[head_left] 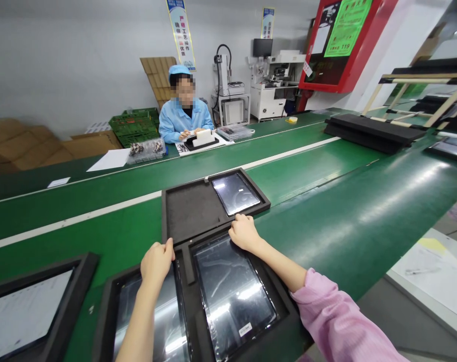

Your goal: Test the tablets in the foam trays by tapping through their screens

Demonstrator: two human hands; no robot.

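Observation:
A black foam tray lies across the green belt ahead of me. A glossy tablet-like screen panel sits in its right compartment; the left compartment is bare. My left hand is closed at this tray's near left corner. Along its near edge, below the panel, my right hand has its fingers curled over the rim. A second black foam tray lies nearer, under my forearms, with a dark screen panel on the right and another screen panel on the left, partly hidden by my left arm.
Another foam tray with a pale panel stands at lower left. Across the belt a person in blue works beside a clear parts box. Stacked black foam lies at right. A white surface with papers is at lower right.

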